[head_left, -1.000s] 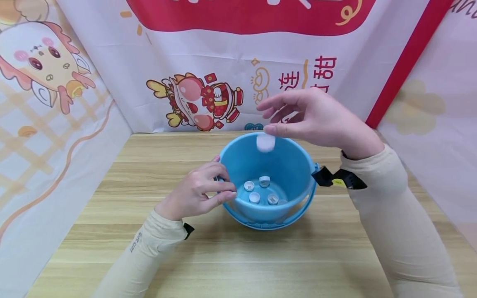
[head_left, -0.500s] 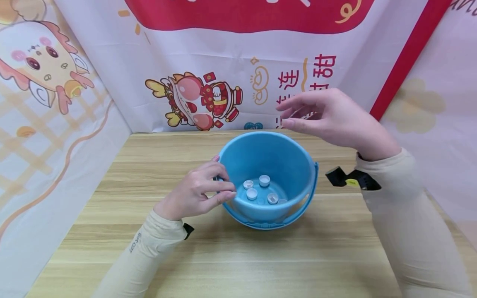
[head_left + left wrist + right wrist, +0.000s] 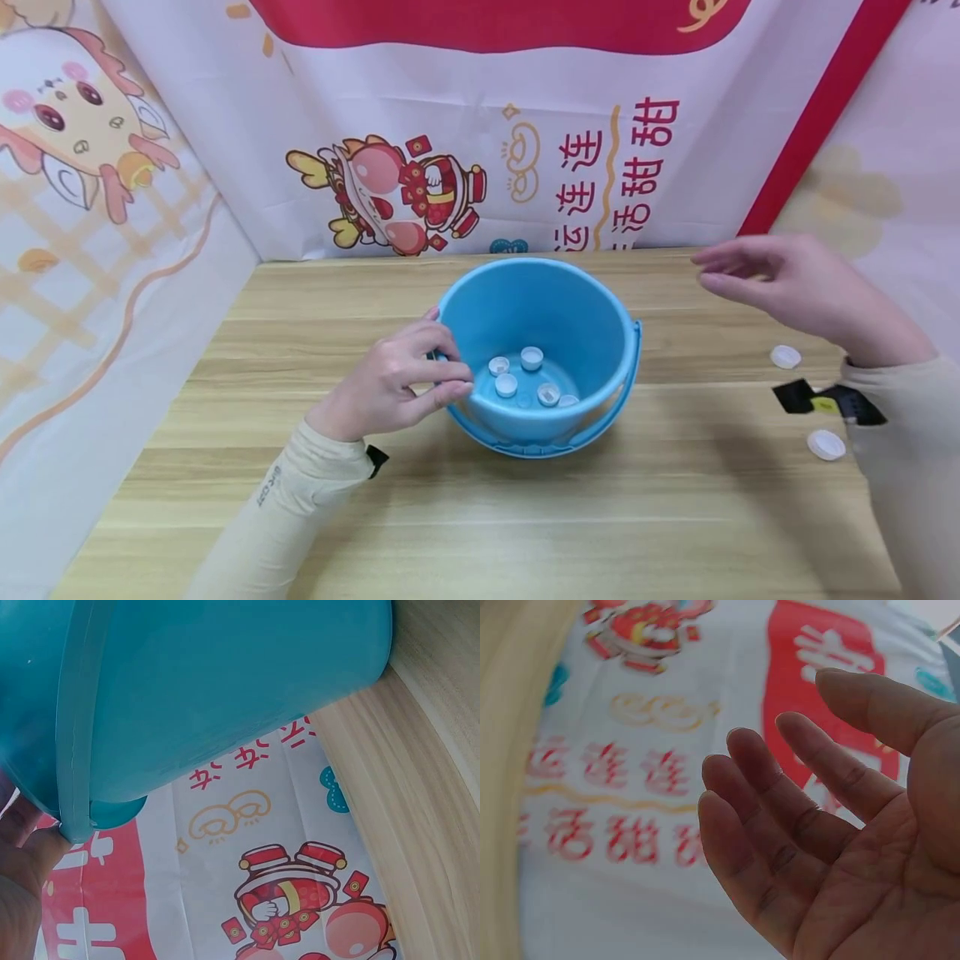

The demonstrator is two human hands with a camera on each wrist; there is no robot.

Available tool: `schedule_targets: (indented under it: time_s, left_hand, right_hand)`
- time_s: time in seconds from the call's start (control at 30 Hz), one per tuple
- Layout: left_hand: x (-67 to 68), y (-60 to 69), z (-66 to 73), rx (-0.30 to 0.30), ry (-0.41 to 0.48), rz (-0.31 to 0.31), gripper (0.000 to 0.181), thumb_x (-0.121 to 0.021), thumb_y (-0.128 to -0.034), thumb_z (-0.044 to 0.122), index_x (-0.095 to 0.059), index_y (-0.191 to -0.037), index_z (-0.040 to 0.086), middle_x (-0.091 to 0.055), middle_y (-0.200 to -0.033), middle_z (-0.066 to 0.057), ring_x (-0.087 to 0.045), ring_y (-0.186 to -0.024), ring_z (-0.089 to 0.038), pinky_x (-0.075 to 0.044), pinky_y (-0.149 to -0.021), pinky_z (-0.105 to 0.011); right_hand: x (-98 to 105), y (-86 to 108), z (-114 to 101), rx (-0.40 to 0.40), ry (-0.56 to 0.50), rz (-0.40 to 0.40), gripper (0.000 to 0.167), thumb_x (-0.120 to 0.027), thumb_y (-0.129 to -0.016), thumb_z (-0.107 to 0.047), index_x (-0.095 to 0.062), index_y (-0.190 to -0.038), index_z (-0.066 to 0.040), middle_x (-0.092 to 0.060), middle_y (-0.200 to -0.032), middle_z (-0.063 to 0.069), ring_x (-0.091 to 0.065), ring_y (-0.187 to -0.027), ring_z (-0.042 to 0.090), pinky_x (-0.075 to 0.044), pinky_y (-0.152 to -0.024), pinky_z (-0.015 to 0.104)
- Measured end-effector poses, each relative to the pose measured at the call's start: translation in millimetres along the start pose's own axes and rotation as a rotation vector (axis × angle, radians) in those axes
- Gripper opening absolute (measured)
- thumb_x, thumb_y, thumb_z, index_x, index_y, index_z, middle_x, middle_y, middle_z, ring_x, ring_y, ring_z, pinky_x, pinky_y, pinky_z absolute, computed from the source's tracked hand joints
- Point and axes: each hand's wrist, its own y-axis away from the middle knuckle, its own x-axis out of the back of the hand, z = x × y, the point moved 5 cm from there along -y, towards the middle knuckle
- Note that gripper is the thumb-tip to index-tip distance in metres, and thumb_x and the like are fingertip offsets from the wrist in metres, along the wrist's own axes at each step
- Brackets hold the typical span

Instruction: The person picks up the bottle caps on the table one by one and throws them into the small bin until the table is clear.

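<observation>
On the wooden table stands a blue bucket [image 3: 540, 308], its handle [image 3: 637, 358] folded down over the near side. My left hand [image 3: 393, 375] grips the bucket's left rim, fingertips partly hidden behind it. In the left wrist view, thumb and fingers hold the blue rim [image 3: 75, 817] by the handle's end. Several small white bottle caps [image 3: 532, 358] lie apart on the bucket's floor. My right hand [image 3: 795, 283] is in the air to the right of the bucket; the right wrist view shows its fingers [image 3: 757, 757] relaxed, with nothing held.
At the table's right side lie two more white caps, one [image 3: 786, 357] below the right hand and another [image 3: 827, 444] nearer, beside the right sleeve [image 3: 900, 433]. A printed white and red cloth [image 3: 262, 125] hangs behind the table [image 3: 480, 525].
A white cap fell from my right hand into the bucket. That hand then moved right, away from the bucket, and two caps on the table came into view. The left hand stayed put.
</observation>
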Motion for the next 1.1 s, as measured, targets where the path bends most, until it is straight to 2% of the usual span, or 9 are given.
schedule_targets:
  time_s: [0.23, 0.3, 0.37, 0.43, 0.53, 0.63, 0.8, 0.9, 1.1]
  left_hand:
    - [0.9, 0.8, 0.2, -0.027, -0.009, 0.002, 0.026, -0.066, -0.0958, 0.035, -0.079, -0.097, 0.012, -0.064, -0.094, -0.001, -0.058, -0.091, -0.014, -0.033, -0.109, -0.06]
    - [1.9, 2.2, 0.3, -0.033, -0.009, 0.012, 0.023, -0.069, -0.0944, 0.032, -0.078, -0.097, 0.011, -0.064, -0.095, -0.001, -0.059, -0.091, -0.015, -0.033, -0.109, -0.06]
    - [3.0, 3.5, 0.5, -0.033, -0.009, 0.019, 0.02, -0.072, -0.0925, 0.029, -0.078, -0.098, 0.011, -0.064, -0.096, -0.001, -0.059, -0.092, -0.015, -0.034, -0.108, -0.061]
    - [3.7, 4.4, 0.5, -0.03, -0.013, 0.021, 0.019, -0.073, -0.0921, 0.028, -0.078, -0.098, 0.011, -0.064, -0.096, -0.001, -0.059, -0.092, -0.016, -0.033, -0.108, -0.061]
    - [3.5, 4.7, 0.8, -0.024, -0.022, 0.013, 0.021, -0.071, -0.0933, 0.03, -0.078, -0.099, 0.012, -0.064, -0.096, -0.001, -0.059, -0.092, -0.015, -0.033, -0.108, -0.061]
    - [2.5, 4.3, 0.4, -0.021, -0.035, 0.005, 0.024, -0.068, -0.095, 0.034, -0.079, -0.1, 0.013, -0.064, -0.096, -0.001, -0.058, -0.092, -0.015, -0.034, -0.108, -0.061]
    - [2.4, 2.7, 0.0, -0.014, -0.027, 0.011, 0.027, -0.067, -0.0955, 0.036, -0.079, -0.099, 0.012, -0.064, -0.096, 0.0, -0.058, -0.093, -0.015, -0.034, -0.108, -0.061]
    - [2.4, 1.6, 0.1, -0.011, -0.02, 0.013, 0.028, -0.066, -0.0955, 0.037, -0.079, -0.099, 0.012, -0.065, -0.096, -0.001, -0.058, -0.093, -0.016, -0.034, -0.108, -0.061]
    - [0.6, -1.5, 0.6, -0.025, -0.015, 0.009, 0.028, -0.066, -0.0959, 0.037, -0.079, -0.099, 0.012, -0.065, -0.096, 0.0, -0.059, -0.093, -0.016, -0.034, -0.108, -0.061]
  right_hand:
    - [-3, 25.2, 84, -0.119, 0.034, -0.031, 0.044, -0.07, -0.093, -0.034, -0.066, -0.128, -0.007, -0.069, -0.111, 0.015, -0.06, -0.081, -0.006, -0.048, -0.065, 0.015]
    - [-3, 26.8, 106, -0.139, 0.053, -0.042, 0.045, -0.07, -0.093, -0.034, -0.065, -0.127, -0.005, -0.069, -0.111, 0.017, -0.061, -0.081, -0.003, -0.049, -0.063, 0.018]
    - [-5, 26.5, 128, -0.162, 0.085, -0.062, 0.047, -0.07, -0.093, -0.035, -0.065, -0.127, -0.002, -0.068, -0.111, 0.019, -0.065, -0.086, 0.007, -0.05, -0.063, 0.023]
    - [-8, 25.6, 150, -0.185, 0.119, -0.096, 0.05, -0.069, -0.094, -0.036, -0.064, -0.126, 0.001, -0.068, -0.109, 0.022, -0.066, -0.091, 0.024, -0.052, -0.065, 0.029]
    - [-14, 26.0, 182, -0.223, 0.164, -0.164, 0.054, -0.068, -0.094, -0.039, -0.061, -0.126, 0.005, -0.068, -0.107, 0.024, -0.061, -0.101, 0.044, -0.051, -0.074, 0.044]
    - [-21, 26.6, 207, -0.247, 0.179, -0.231, 0.062, -0.071, -0.091, -0.042, -0.058, -0.126, 0.008, -0.069, -0.103, 0.024, -0.062, -0.099, 0.044, -0.05, -0.076, 0.047]
    - [-35, 23.6, 226, -0.237, 0.18, -0.318, 0.073, -0.077, -0.084, -0.045, -0.055, -0.128, 0.01, -0.069, -0.102, 0.023, -0.065, -0.092, 0.035, -0.051, -0.078, 0.049]
    - [-40, 20.8, 230, -0.222, 0.199, -0.33, 0.071, -0.08, -0.082, -0.043, -0.058, -0.124, 0.009, -0.068, -0.101, 0.023, -0.065, -0.092, 0.035, -0.05, -0.081, 0.054]
    - [-46, 18.4, 240, -0.215, 0.206, -0.323, 0.058, -0.082, -0.081, -0.036, -0.064, -0.116, 0.006, -0.068, -0.097, 0.017, -0.063, -0.088, 0.032, -0.051, -0.078, 0.051]
